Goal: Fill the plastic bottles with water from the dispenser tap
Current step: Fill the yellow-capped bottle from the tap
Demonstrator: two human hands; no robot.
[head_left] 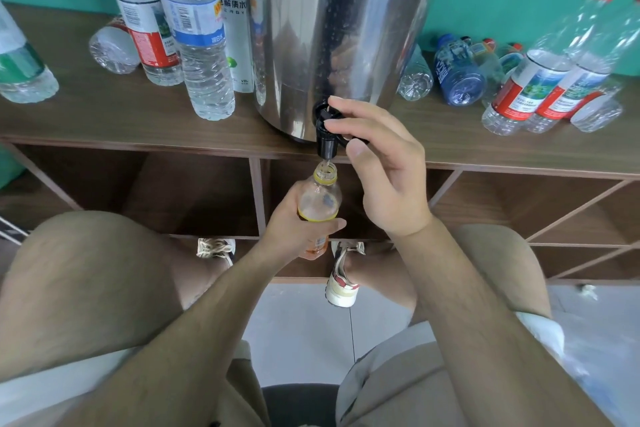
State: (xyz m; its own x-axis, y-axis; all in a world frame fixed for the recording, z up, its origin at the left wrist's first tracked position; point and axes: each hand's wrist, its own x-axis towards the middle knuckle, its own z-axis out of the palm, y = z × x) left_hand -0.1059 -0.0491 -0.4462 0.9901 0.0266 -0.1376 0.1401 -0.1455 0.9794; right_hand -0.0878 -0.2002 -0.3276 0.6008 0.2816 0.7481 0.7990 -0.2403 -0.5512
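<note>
Left hand (294,222) grips a small clear yellow-collared plastic bottle (320,199) under the black tap (325,140); right hand (384,177) pinches that tap. Filling step, seemingly; next, release once full.

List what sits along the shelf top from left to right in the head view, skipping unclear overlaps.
Green-label bottle → red-label bottle → blue-label bottle → white drink bottle → steel dispenser → dark blue bottle on its side → red-capped bottle.

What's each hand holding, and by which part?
Left hand grips the small bottle round its mid-body. Right hand pinches the black tap lever.
</note>
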